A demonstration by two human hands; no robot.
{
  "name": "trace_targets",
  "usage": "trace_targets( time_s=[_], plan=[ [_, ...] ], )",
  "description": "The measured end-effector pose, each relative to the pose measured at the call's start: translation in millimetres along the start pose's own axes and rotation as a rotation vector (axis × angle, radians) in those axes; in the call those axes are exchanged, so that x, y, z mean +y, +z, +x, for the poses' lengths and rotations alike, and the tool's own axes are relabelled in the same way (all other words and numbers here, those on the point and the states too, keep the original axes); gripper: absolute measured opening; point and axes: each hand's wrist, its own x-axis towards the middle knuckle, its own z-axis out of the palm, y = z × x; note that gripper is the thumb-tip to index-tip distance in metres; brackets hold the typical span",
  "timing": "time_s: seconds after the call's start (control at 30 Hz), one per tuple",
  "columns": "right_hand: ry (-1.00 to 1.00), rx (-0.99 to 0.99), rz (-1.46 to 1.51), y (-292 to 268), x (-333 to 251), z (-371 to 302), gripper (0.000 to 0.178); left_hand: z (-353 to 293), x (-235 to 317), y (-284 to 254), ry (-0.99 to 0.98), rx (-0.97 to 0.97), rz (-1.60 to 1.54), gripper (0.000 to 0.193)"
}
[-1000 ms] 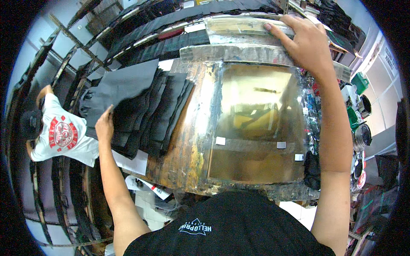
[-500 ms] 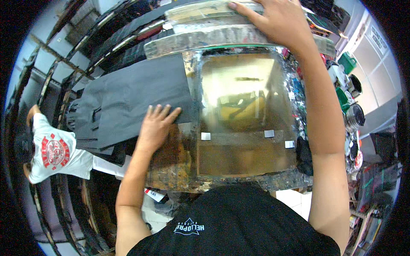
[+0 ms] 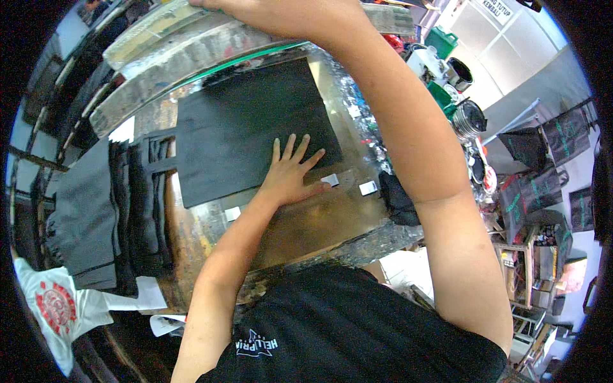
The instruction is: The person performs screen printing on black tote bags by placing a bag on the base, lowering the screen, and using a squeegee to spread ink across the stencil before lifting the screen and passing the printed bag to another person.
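Observation:
A flat black fabric bag point(image 3: 249, 127) lies over the shiny brownish board point(image 3: 300, 236), its handles point(image 3: 162, 153) pointing left. On the bag's near right part rests my left hand point(image 3: 290, 175), palm down with fingers spread. Its thumb reaches a small pale tab point(image 3: 330, 180) on the board. At the top edge, my right hand point(image 3: 281, 14) is on the pale, paint-stained screen frame point(image 3: 147, 67), thumb against it; the other fingers are cut off by the picture's edge. Two more pale tabs, one point(image 3: 233, 214) near my left forearm and one point(image 3: 368, 187) further right, are on the board.
A stack of black bags point(image 3: 86, 210) stands left of the board. Beyond it hangs or stands a white shirt with a red print point(image 3: 54, 300), apparently a person's. Cans point(image 3: 469, 120) and a green container point(image 3: 440, 41) crowd the right side. A dark cloth point(image 3: 399, 198) lies at the board's right edge.
The black bag has moved right, from beside the board onto it, with my left hand on it. The view has turned and shifted. My right hand stays at the frame.

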Motion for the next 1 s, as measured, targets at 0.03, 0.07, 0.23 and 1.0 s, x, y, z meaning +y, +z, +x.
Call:
trace_targets(
  time_s=[0.03,0.07,0.23,1.0],
  plan=[
    [-0.006,-0.004,-0.004,2,1,1,0.069,9,6,6,0.019,0.009,-0.004,0.094],
    [-0.012,-0.008,-0.008,3,3,2,0.069,16,13,11,0.036,0.019,-0.008,0.094],
    [0.042,-0.050,0.051,-8,-8,0,0.071,30,39,24,-0.020,0.060,-0.036,0.098],
    [-0.044,0.054,0.079,12,2,-3,0.076,-62,66,-12,-0.199,0.077,-0.021,0.113]
  ],
)
